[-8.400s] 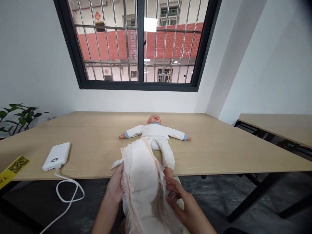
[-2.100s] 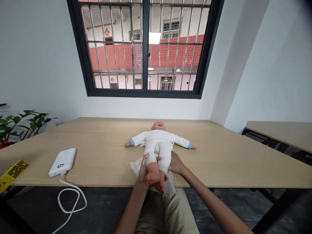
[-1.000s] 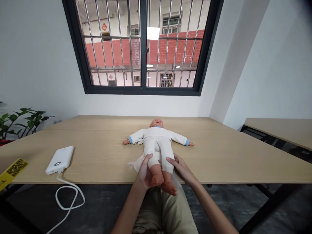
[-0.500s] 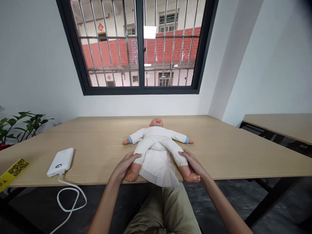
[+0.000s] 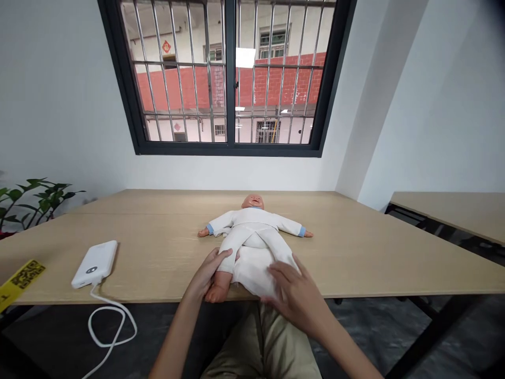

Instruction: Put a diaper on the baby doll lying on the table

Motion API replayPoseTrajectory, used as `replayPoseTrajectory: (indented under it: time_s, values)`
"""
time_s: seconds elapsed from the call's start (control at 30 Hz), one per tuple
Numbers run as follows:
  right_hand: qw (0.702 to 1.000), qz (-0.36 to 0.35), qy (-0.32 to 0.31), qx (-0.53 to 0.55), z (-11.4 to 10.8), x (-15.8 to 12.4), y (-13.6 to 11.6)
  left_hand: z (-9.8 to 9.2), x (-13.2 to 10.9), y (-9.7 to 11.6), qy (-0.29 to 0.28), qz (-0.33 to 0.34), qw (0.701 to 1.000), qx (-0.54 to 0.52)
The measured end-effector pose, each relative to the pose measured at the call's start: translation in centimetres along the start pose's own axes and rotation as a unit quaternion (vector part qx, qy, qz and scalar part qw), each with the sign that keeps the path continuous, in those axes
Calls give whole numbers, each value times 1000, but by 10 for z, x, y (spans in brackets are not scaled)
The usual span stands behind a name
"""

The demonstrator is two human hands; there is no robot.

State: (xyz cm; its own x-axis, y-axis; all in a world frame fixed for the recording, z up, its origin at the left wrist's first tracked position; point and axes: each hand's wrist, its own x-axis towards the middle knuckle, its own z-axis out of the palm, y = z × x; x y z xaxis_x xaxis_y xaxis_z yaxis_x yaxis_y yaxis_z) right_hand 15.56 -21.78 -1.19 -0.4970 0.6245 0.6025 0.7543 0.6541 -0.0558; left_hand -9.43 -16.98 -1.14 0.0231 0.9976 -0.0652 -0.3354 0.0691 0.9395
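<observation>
A baby doll (image 5: 253, 216) in white clothes with blue cuffs lies on its back on the wooden table, head toward the window and arms spread. Its bare foot on the left hangs near the table's front edge. My left hand (image 5: 209, 268) is closed round the doll's lower leg on the left. Over the other leg is my right hand (image 5: 292, 295), slightly blurred, with its fingers at a white cloth (image 5: 254, 268) between the legs. That hand hides the doll's other foot, and whether its fingers pinch the cloth is unclear.
A white power bank (image 5: 94, 263) with a white cable lies on the left of the table (image 5: 158, 252). A yellow tag (image 5: 21, 279) sits at the far left edge, near a green plant (image 5: 43, 202). Another table (image 5: 453, 210) stands at the right. A barred window is ahead.
My right hand has let go of the doll's leg and moved left over the white cloth. The cloth's lower end has drawn back toward the table edge. My left hand still holds the other leg.
</observation>
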Motion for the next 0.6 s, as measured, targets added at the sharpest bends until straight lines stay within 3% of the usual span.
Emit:
replayPoseTrajectory:
  time_s: [0.07,0.17,0.23,0.3,0.37,0.43,0.53,0.6]
  values:
    - [999,-27,-26,-29,11,-3,-6,-2,5,-5,-3,8,1000,5]
    - [997,-35,-39,-60,24,-5,1,-8,15,-13,16,84,992,96]
    - [997,-22,-38,-56,26,-5,8,-13,19,-16,41,177,966,182]
    - [999,-6,-34,-37,23,-2,14,-17,21,-13,41,281,918,278]
    - [999,4,-32,-10,17,4,18,-19,20,-5,-5,346,859,377]
    - [999,13,-20,27,9,13,24,-19,18,6,-83,354,814,453]
    - [995,16,3,101,-3,33,34,-14,20,22,-181,323,778,507]
    - [990,7,4,144,-11,49,41,-9,26,28,-212,306,773,513]
